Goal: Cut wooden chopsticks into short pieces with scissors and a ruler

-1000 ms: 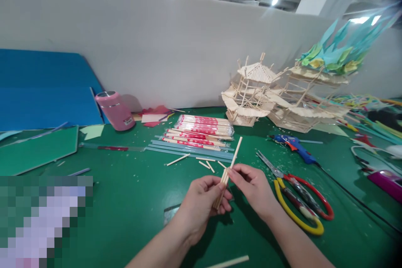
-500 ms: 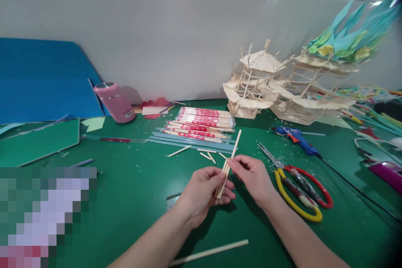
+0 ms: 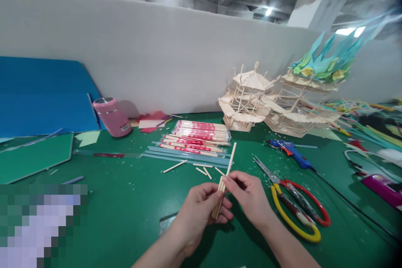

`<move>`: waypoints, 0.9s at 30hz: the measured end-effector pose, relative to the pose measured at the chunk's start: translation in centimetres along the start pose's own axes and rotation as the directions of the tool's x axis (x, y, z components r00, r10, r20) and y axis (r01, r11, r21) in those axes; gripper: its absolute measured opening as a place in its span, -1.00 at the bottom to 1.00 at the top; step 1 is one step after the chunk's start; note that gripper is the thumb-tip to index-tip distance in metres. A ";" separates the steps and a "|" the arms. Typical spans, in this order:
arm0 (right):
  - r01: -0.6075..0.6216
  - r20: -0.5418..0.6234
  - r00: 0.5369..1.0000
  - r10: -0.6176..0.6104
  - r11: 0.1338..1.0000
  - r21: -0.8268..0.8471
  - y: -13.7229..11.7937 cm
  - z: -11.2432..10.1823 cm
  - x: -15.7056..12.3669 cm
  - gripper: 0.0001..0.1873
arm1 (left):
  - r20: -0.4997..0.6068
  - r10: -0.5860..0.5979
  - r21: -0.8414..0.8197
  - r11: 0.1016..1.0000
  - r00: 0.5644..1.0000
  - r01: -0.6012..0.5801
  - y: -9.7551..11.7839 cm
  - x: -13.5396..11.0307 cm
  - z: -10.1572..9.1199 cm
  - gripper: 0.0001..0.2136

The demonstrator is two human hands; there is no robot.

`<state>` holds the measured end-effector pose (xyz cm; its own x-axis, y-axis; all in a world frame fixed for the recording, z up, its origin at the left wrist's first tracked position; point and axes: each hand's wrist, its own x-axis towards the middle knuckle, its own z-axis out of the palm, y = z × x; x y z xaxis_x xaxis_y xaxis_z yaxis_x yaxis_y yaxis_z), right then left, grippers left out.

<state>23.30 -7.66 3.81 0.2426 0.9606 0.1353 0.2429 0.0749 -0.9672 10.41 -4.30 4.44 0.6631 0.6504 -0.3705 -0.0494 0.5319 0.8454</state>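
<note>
My left hand [image 3: 197, 209] is closed around a small bundle of short wooden sticks [image 3: 217, 205], held upright and tilted over the green table [image 3: 125, 209]. One longer stick [image 3: 230, 161] rises out of the bundle. My right hand [image 3: 249, 199] pinches that bundle near its top with thumb and forefinger. Several short cut stick pieces [image 3: 204, 169] lie on the table just beyond my hands.
Yellow-and-red-handled shears [image 3: 295, 205] lie right of my hands, a blue glue gun [image 3: 290, 150] behind them. Packs of chopsticks [image 3: 202, 132] and pale blue strips [image 3: 188, 155] lie ahead. A pink flask [image 3: 111, 117], blue boards [image 3: 44, 96] and stick-built pavilion models [image 3: 251, 98] stand along the wall.
The view has tilted up a little, so everything sits lower in the picture. My hands keep the same hold on the sticks; the loose stick near the bottom edge has left the view.
</note>
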 end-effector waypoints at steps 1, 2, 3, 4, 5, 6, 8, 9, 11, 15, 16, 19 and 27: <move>0.000 0.004 1.000 0.000 1.000 0.009 0.0 0.0 0.0 -0.74 | 0.002 0.004 -0.003 1.000 1.000 -0.004 0.0 0.0 0.0 -0.82; -0.001 0.011 1.000 0.001 1.000 0.023 0.1 0.0 0.0 -0.74 | 0.003 0.010 -0.007 1.000 1.000 -0.010 0.0 0.0 0.0 -0.82; -0.001 0.020 1.000 0.000 0.999 0.041 0.1 0.1 0.0 -0.74 | 0.002 0.016 -0.012 1.000 1.000 -0.016 0.0 0.0 0.0 -0.82; 0.000 0.032 0.999 -0.002 0.998 0.060 0.1 0.1 0.0 -0.75 | 0.000 0.020 -0.017 1.000 1.000 -0.020 0.0 0.0 -0.1 -0.82; 0.002 0.040 0.999 -0.005 0.997 0.077 0.1 0.0 0.0 -0.76 | -0.004 0.024 -0.022 0.999 1.000 -0.024 -0.1 0.0 -0.1 -0.83; 0.005 0.047 0.999 -0.010 0.996 0.089 0.1 0.0 0.0 -0.76 | -0.006 0.027 -0.027 0.999 1.000 -0.027 -0.1 0.1 -0.1 -0.83; 0.012 0.050 0.999 -0.018 0.995 0.104 0.0 0.0 0.0 -0.78 | -0.007 0.030 -0.034 0.999 1.000 -0.030 -0.1 0.1 -0.2 -0.83; 0.015 0.051 0.998 -0.021 0.994 0.105 -0.1 0.0 0.0 -0.79 | -0.006 0.030 -0.038 0.999 1.000 -0.030 -0.1 0.2 -0.3 -0.83; 0.021 0.057 0.998 -0.027 0.995 0.099 -0.2 0.0 0.0 -0.80 | -0.006 0.025 -0.038 0.999 1.000 -0.026 -0.1 0.2 -0.3 -0.83; 0.018 0.065 0.998 -0.021 0.999 0.042 -0.1 0.0 0.0 -0.79 | -0.016 0.003 -0.034 0.999 1.000 -0.004 0.0 0.1 -0.2 -0.82; 0.014 0.062 0.998 -0.016 1.000 0.026 0.0 0.1 0.0 -0.78 | -0.018 -0.002 -0.036 0.999 1.000 0.002 0.0 0.1 -0.2 -0.83; -0.004 0.052 0.999 0.004 1.000 0.001 0.2 0.1 0.0 -0.76 | -0.015 -0.023 -0.036 0.999 1.000 0.023 0.0 0.0 -0.1 -0.84; -0.037 -0.004 0.999 0.037 0.999 -0.012 0.3 0.0 -0.1 -0.76 | 0.012 -0.080 -0.066 0.995 0.997 0.081 0.0 0.1 -0.2 -0.85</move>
<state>23.30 -7.74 3.48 0.2553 0.9616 0.1005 0.2450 0.0362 -0.9688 10.28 -4.14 4.32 0.6739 0.5989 -0.4326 -0.0447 0.6175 0.7853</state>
